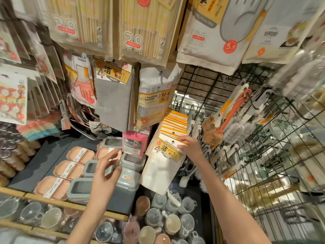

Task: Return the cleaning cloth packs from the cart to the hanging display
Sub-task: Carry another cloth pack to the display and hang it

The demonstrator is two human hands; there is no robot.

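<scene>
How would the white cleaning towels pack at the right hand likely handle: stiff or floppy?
Probably floppy: the cleaning towels pack hangs limp below its card header, which the right hand grips. Likely light, since fingertips alone hold it. Its wrapper looks smooth, perhaps slippery.

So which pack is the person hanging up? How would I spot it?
Find the black wire grid wall on the right, then follow the row of yellow-topped packs hanging beside it, down to the front one. That is the cleaning towels pack, which the right hand pinches at its top edge. Its cloth is white, unlike the grey cloth pack hanging higher up.
</scene>
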